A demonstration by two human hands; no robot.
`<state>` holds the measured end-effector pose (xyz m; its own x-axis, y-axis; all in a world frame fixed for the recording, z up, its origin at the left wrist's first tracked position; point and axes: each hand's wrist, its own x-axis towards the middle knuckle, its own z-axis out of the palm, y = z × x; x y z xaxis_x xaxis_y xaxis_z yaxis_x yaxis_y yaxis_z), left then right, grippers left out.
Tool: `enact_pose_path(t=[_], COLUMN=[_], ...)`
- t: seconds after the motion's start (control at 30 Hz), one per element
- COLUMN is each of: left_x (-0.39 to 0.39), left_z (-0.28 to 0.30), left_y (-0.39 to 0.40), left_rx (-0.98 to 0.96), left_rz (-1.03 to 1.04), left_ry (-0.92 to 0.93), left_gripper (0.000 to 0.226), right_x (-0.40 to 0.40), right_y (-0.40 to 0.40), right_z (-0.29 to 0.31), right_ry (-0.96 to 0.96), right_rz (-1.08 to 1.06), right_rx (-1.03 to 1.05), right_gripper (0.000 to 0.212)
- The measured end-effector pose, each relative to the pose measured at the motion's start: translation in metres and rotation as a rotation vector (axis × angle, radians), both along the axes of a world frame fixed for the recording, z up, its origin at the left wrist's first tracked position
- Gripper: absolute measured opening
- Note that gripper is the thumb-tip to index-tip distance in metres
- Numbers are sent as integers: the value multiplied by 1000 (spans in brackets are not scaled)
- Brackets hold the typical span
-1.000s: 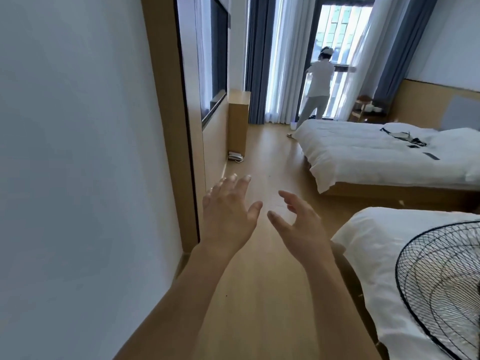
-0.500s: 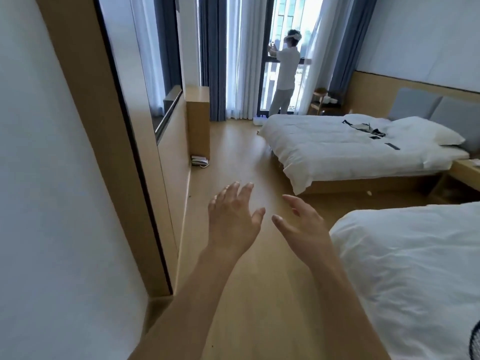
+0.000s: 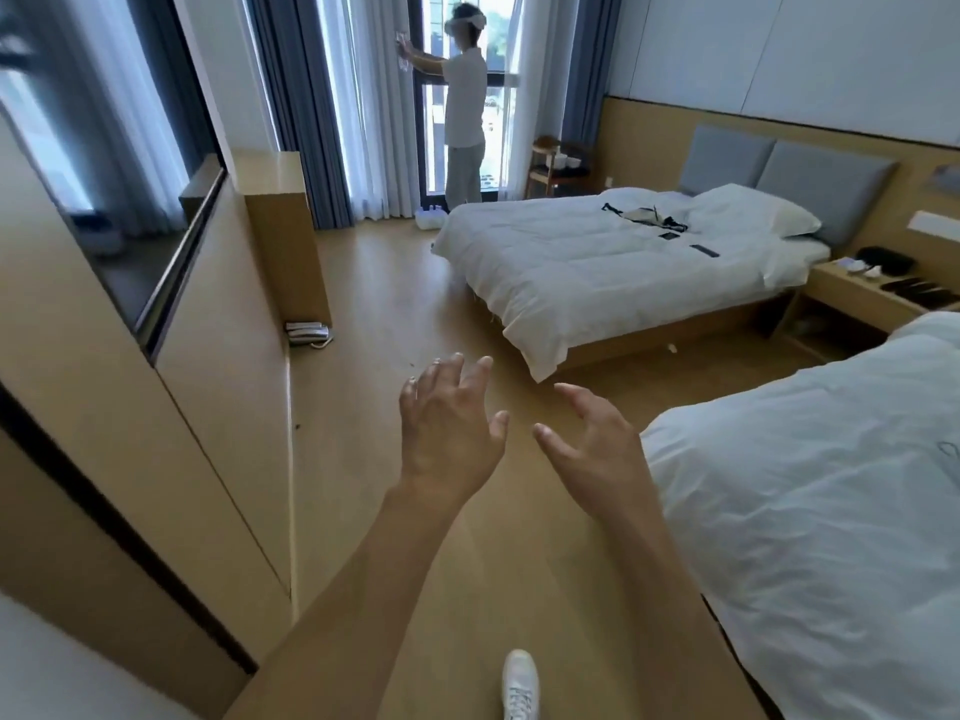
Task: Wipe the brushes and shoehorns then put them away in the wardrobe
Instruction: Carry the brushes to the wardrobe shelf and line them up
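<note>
Dark brushes and shoehorns [image 3: 917, 292] lay on the nightstand [image 3: 852, 298] between the two beds, well apart from you. Your left hand [image 3: 447, 433] and right hand [image 3: 592, 449] hovered over the wooden floor [image 3: 384, 314], fingers spread, holding nothing. No legible writing appeared.

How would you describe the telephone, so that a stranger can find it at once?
Start at the curtained window at the room's far end and follow the left wall to the wooden cabinet. The telephone lies on the floor at its foot. It is grey and corded, the only thing on that stretch of floor.
</note>
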<state>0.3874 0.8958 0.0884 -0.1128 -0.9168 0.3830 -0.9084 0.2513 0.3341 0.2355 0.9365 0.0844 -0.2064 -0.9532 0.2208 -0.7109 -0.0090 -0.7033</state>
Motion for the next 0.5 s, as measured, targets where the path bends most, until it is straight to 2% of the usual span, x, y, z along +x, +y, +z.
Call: enact_pose_path(t=[0.2,0.5], left_x=[-36,-122], left_z=[-4,17], left_y=[-134,-326], left_rx=[-9,9], left_rz=[8,-31], left_ry=[-26,33], left_gripper=[62,59], right_x=[-33,-117], right_y=[-138,-330], right_z=[-17,14], right_ry=[-56,-60], right_rz=[11,11], right_rx=[11,-14], right_gripper=[55,56])
